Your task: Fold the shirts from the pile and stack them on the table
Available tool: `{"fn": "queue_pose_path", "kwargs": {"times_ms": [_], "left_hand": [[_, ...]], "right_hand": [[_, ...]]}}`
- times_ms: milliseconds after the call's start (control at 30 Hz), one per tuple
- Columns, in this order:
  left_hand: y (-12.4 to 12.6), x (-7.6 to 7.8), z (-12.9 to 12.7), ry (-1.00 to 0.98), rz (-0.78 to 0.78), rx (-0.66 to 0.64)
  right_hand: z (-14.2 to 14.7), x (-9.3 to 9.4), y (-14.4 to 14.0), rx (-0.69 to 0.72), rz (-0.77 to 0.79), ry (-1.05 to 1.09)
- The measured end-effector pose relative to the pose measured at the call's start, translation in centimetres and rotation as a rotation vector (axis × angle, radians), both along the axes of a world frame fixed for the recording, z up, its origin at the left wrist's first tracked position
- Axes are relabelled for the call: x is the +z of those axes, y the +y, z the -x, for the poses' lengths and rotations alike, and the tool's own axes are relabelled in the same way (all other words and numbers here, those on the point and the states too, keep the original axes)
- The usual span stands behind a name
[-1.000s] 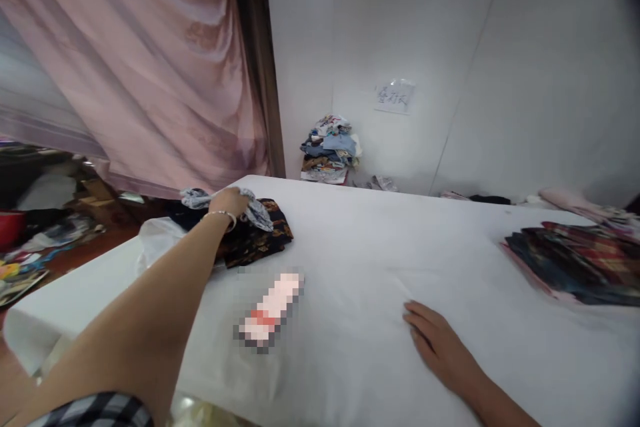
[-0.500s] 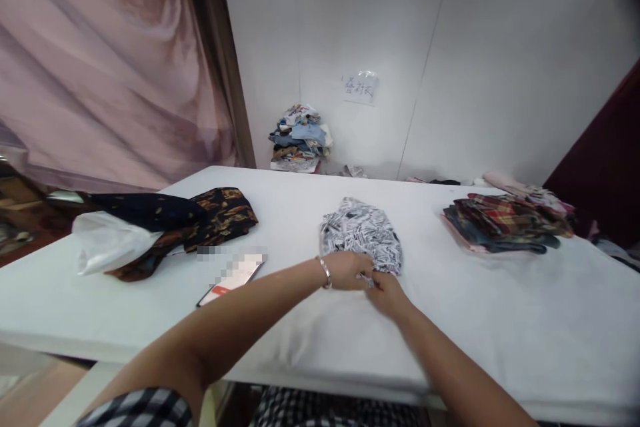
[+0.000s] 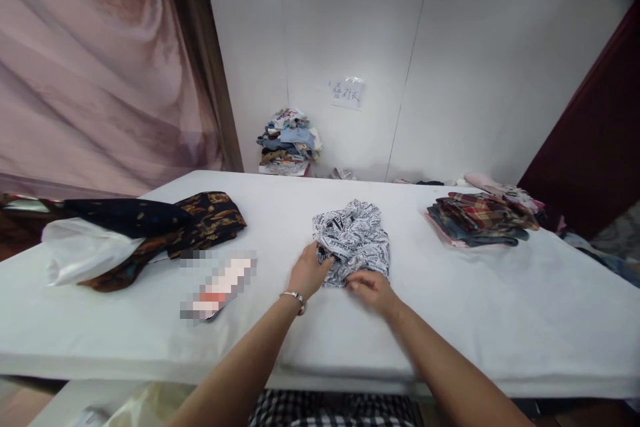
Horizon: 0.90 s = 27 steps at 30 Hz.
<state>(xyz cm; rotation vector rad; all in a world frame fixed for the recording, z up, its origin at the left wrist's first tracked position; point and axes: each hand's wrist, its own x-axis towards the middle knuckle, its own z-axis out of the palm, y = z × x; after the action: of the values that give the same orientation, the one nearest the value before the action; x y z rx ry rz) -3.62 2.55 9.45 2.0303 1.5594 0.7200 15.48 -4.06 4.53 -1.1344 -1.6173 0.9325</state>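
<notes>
Fingers bent, the left hand [image 3: 309,271] touched the cloth [image 3: 356,232], its hold unclear, while the right hand [image 3: 374,288] pinched the near edge. Just beyond both, it lay crumpled, white with black print.

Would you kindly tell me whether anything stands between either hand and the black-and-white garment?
Nothing visible does: the left hand touches the black-and-white garment at its near left side, the right hand at its near edge. The phone lies off to the left.
</notes>
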Motion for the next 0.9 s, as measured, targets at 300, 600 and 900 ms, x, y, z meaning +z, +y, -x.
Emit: {"fn": "queue_pose_path", "kwargs": {"times_ms": [300,600,900], "left_hand": [[-1.3,-2.9,-2.0,-0.04,-0.275,-0.417],[0.2,-4.9,-1.0,-0.098,-0.258,-0.16],[0.5,-5.2,-1.0,0.083,-0.155,-0.067]], "right_hand": [[-0.6,3.9,2.1,-0.372,-0.312,-0.327],[-1.4,4.5,7.5,-0.234,-0.052,-0.464],[-15.3,7.9,6.4,-0.892,-0.198,0.09]]}}
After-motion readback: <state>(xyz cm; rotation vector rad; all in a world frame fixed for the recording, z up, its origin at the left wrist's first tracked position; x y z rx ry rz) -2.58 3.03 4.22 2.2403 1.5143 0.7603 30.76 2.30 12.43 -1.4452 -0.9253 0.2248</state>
